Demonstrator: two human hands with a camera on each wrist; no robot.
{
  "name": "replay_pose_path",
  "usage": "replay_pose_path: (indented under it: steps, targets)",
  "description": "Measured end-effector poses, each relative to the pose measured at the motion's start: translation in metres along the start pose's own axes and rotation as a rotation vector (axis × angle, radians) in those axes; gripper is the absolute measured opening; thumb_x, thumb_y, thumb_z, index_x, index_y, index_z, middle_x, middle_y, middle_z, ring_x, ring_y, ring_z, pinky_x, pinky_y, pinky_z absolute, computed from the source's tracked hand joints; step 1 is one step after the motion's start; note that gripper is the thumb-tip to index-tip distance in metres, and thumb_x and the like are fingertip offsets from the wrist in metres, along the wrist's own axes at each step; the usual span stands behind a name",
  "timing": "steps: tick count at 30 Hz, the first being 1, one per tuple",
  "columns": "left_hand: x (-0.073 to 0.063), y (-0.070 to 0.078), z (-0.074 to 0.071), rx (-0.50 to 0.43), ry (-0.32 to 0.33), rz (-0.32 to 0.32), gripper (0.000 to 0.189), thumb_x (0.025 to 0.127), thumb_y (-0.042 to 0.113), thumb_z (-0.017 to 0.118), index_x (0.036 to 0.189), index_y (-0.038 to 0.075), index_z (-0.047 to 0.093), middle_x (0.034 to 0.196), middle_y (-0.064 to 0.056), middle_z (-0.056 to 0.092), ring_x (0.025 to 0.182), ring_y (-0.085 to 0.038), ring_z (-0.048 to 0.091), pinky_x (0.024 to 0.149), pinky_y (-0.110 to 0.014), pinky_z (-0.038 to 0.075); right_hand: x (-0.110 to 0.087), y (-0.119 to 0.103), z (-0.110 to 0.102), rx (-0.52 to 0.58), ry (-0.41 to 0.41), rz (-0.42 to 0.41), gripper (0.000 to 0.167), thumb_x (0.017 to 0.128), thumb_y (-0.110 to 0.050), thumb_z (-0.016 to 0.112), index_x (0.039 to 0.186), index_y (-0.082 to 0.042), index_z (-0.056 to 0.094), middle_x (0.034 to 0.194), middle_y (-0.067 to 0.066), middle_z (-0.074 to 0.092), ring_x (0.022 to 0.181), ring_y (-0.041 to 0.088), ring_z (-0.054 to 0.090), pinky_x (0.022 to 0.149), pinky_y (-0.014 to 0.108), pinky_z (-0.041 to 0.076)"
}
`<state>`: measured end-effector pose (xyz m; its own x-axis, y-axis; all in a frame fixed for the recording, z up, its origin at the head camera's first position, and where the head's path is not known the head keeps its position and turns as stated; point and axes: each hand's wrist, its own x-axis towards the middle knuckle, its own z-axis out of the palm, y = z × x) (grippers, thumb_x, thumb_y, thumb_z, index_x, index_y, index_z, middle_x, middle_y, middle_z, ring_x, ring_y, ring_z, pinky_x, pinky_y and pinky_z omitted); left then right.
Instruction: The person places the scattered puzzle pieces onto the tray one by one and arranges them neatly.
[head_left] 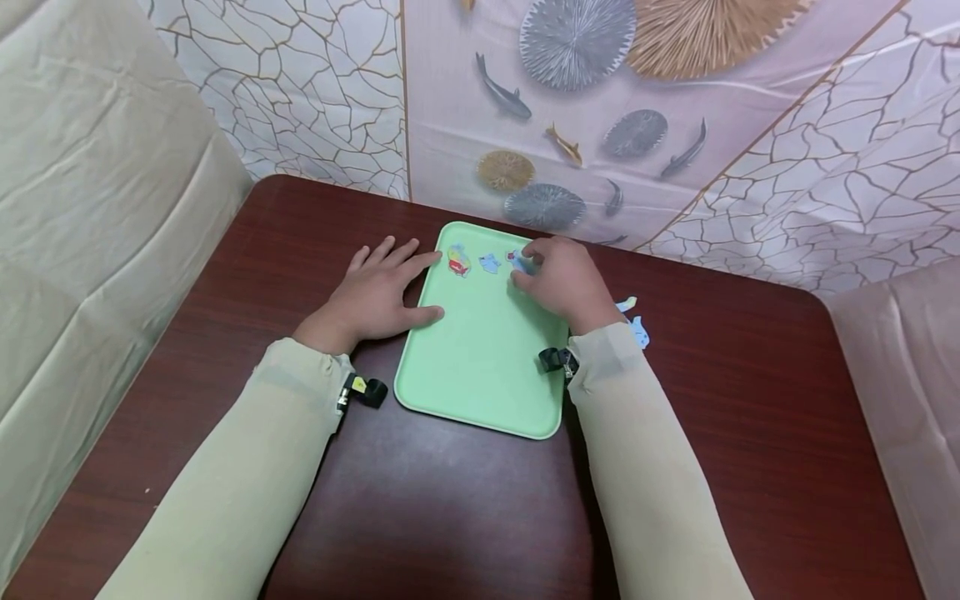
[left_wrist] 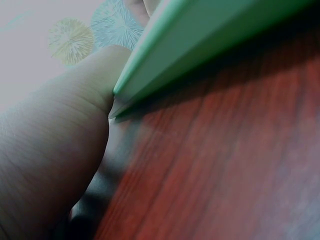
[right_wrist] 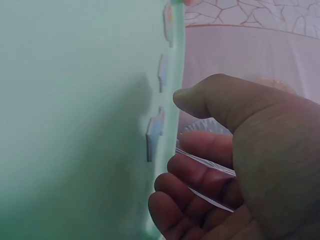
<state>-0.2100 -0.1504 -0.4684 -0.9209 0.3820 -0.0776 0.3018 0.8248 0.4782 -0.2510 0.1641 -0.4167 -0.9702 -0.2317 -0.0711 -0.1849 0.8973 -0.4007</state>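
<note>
A light green tray (head_left: 480, 367) lies on the table. My left hand (head_left: 375, 292) is spread at its left side, with forefinger and thumb tips touching the rim; the left wrist view shows the thumb (left_wrist: 75, 110) against the tray's edge. Along the tray's far end are a red, yellow and blue flat piece (head_left: 458, 261), a small blue piece (head_left: 489, 263) and another blue piece with red (head_left: 516, 259). Over that last piece hovers my right hand (head_left: 566, 279), its thumb and bent fingers apart. In the right wrist view the piece (right_wrist: 155, 135) rests on the tray, outside the fingers.
More blue flat pieces (head_left: 639, 332) lie on the dark red-brown table (head_left: 750, 400), right of the tray and partly hidden by my right forearm. A patterned cloth (head_left: 480, 150) hangs behind the table's far edge. Pale fabric (head_left: 97, 208) stands at the left.
</note>
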Motion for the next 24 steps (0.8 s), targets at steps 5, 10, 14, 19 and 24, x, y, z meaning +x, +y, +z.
replay_pose_path:
  steps: [5, 10, 14, 19, 24]
  targets:
    - [0.001, -0.001, 0.0, 0.005, -0.001, -0.001, 0.093, 0.099, 0.074, 0.069, 0.178, 0.043, 0.031, 0.19, -0.007, 0.02, 0.178, -0.039, 0.004, 0.14, -0.07, 0.003, -0.007, -0.001, -0.007, -0.005, 0.011, -0.022, 0.048, 0.102, -0.034, 0.08, 0.141, -0.005, 0.076, 0.137, 0.018, 0.078, 0.129, 0.036, 0.073, 0.112, 0.053, 0.057]
    - [0.001, -0.001, 0.0, 0.005, -0.003, -0.001, 0.093, 0.099, 0.074, 0.069, 0.178, 0.043, 0.031, 0.19, -0.007, 0.02, 0.178, -0.039, 0.004, 0.14, -0.07, 0.003, -0.012, -0.001, -0.013, -0.016, 0.032, -0.053, 0.047, 0.101, -0.032, 0.081, 0.138, -0.004, 0.076, 0.132, 0.02, 0.081, 0.125, 0.038, 0.075, 0.11, 0.053, 0.058]
    - [0.001, -0.001, 0.0, 0.008, -0.004, -0.001, 0.093, 0.099, 0.074, 0.069, 0.178, 0.043, 0.031, 0.19, -0.007, 0.02, 0.178, -0.039, 0.004, 0.14, -0.069, 0.003, -0.015, -0.001, -0.018, -0.014, 0.044, -0.072, 0.046, 0.101, -0.032, 0.082, 0.136, -0.003, 0.077, 0.132, 0.019, 0.081, 0.125, 0.037, 0.075, 0.109, 0.053, 0.058]
    - [0.001, 0.0, 0.0, 0.009, -0.005, -0.004, 0.093, 0.099, 0.074, 0.069, 0.178, 0.043, 0.031, 0.19, -0.006, 0.02, 0.178, -0.039, 0.004, 0.14, -0.069, 0.003, -0.022, -0.001, -0.026, 0.017, 0.057, -0.067, 0.045, 0.1, -0.031, 0.082, 0.134, -0.002, 0.077, 0.136, 0.018, 0.078, 0.127, 0.038, 0.073, 0.11, 0.053, 0.057]
    - [0.001, 0.0, 0.0, 0.005, -0.006, -0.005, 0.093, 0.099, 0.074, 0.07, 0.178, 0.043, 0.031, 0.19, -0.007, 0.02, 0.178, -0.039, 0.004, 0.14, -0.069, 0.003, -0.031, 0.001, -0.037, 0.029, 0.06, -0.039, 0.047, 0.1, -0.031, 0.08, 0.138, -0.003, 0.077, 0.144, 0.016, 0.074, 0.127, 0.037, 0.07, 0.11, 0.055, 0.056]
